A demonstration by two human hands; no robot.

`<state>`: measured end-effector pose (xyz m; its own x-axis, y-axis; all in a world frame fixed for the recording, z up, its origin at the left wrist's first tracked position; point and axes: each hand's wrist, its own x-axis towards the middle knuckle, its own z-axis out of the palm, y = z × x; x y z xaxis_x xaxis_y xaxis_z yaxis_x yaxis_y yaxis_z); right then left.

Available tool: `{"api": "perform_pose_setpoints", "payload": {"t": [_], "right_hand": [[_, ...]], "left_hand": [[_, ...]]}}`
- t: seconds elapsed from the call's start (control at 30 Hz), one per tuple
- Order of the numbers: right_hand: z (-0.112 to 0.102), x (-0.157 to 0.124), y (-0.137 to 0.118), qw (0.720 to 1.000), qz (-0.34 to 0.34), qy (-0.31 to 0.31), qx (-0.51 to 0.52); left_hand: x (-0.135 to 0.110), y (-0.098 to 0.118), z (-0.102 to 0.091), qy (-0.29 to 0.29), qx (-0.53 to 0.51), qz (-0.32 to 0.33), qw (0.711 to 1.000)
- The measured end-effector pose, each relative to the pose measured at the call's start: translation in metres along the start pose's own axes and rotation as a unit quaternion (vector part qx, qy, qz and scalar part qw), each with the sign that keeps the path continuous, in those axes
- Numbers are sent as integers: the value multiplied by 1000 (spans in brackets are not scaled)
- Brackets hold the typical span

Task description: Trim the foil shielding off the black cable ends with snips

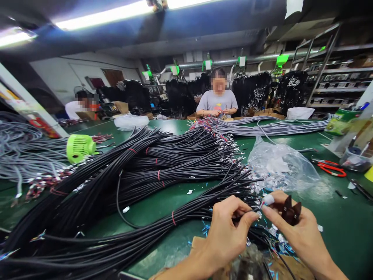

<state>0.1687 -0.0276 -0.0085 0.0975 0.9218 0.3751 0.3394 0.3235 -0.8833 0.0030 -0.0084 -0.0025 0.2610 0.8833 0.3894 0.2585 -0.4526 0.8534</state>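
- The left hand (230, 233) has thumb and forefinger pressed together on the stripped end of a black cable (186, 213). The right hand (294, 229) has its fingertips closed on a small white connector (268, 199) at that same end.
- A dark tool (291, 212) sits tucked in the right palm, its tips pointing to 12 o'clock. Whether they are apart or together cannot be told.
- The connector lies between the two pinches, at 1 o'clock from the left fingertips and touching the right ones; the right hand is nearer.
- The cable's long axis runs from the pinch toward 9 o'clock, low across the green table (163, 202).
- The black cable bundles (163, 163) fan out at 10 to 11 o'clock from the hands.
- A clear plastic bag (279, 163) of small parts lies near at 12 o'clock, with red scissors (332, 168) at 2 o'clock.
- A green fan (78, 147) stands well apart at 10 o'clock; a co-worker (217, 102) sits far across at 12 o'clock behind the grey cables (276, 126).
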Motion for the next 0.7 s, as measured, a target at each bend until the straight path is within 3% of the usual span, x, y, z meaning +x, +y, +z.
{"api": "perform_pose_setpoints", "payload": {"t": [0.27,0.33,0.5,0.63,0.7], "right_hand": [[7,-5,-4,984,-153,49,-77],[6,-4,-4,984,-149,37,-85],[-1,0,-5,997,-65,-26,-37],[-2,1,-7,990,-73,-114,29],[-2,3,-6,991,-78,-106,1]], "left_hand": [[-4,-1,3,27,29,10,999],[-4,-1,3,21,40,27,999],[2,-1,-4,-4,49,71,996],[6,0,-9,-36,49,105,993],[5,0,-9,-35,45,92,994]]}}
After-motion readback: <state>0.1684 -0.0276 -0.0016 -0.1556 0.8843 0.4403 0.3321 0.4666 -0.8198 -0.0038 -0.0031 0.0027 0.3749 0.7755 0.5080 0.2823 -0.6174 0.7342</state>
